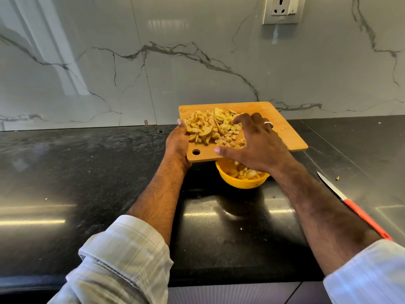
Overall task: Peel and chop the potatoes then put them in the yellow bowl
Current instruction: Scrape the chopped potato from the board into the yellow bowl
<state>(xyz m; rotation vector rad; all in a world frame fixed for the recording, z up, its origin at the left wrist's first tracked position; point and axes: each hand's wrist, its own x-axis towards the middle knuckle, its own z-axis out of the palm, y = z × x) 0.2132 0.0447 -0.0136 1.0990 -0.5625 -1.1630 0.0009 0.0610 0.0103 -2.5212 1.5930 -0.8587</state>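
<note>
You find no readable text, label, brand, number or sign anywhere in this view. The wall socket [282,9] near the top edge shows only its pin holes and a switch, with no lettering you can make out. The wooden cutting board [282,130], the yellow bowl [241,183] and the knife [350,202] on the counter [87,172] are all unmarked.

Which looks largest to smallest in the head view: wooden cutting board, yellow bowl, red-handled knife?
1. Wooden cutting board.
2 and 3 unsure: the red-handled knife is longer but nearer the camera; the yellow bowl is partly hidden.
</note>
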